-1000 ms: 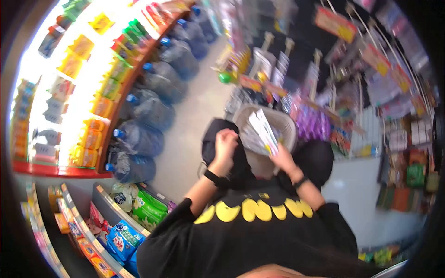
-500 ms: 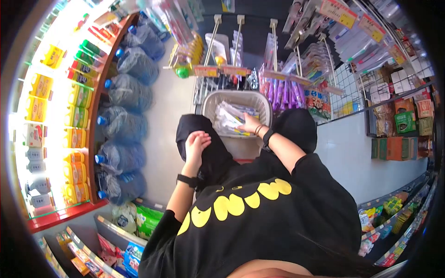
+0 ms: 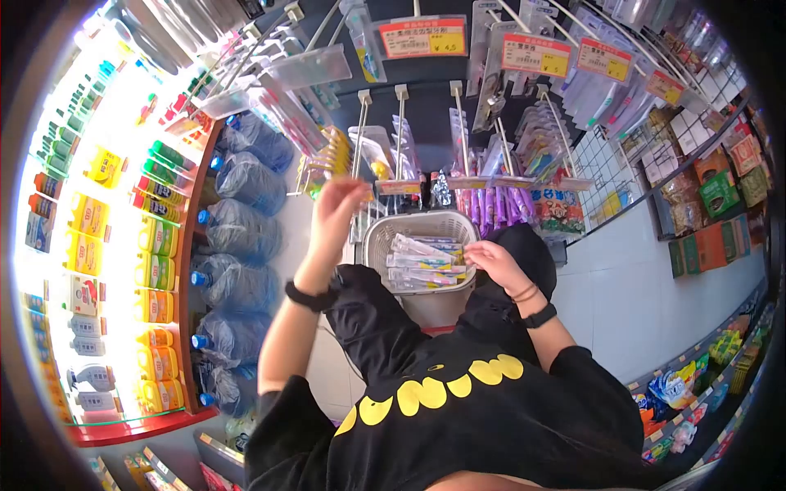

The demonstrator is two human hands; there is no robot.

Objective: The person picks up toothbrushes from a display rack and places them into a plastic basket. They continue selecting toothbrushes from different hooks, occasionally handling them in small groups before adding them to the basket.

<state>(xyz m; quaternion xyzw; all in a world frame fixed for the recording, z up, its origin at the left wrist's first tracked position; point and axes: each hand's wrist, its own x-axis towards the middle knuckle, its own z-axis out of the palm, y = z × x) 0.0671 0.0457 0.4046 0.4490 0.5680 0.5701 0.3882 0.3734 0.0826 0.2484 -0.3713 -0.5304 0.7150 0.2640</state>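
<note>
A light grey plastic basket (image 3: 375,233) stands between my knees. Several packaged toothbrushes (image 3: 419,263) lie loosely stacked in it, in clear and white packs with blue and yellow parts. My right hand (image 3: 494,263) is at the basket's right rim, its fingers loosely extended beside the pack ends, with nothing visible in them. Raised to the left of the basket, my left hand (image 3: 334,204) is close to the hanging goods. Motion blurs its fingers, so I cannot make out whether it holds anything.
Metal hooks (image 3: 401,114) carry hanging packs ahead, with price tags (image 3: 422,38) above. Purple packs (image 3: 491,206) hang behind the basket. Large blue water bottles (image 3: 241,229) line the left, beside a lit shelf of bottles (image 3: 160,307). A wire grid (image 3: 607,176) is at right.
My left hand has risen from near my knee toward the hanging goods. My right hand has drawn back from the packs to the basket's right rim. The view has tilted up.
</note>
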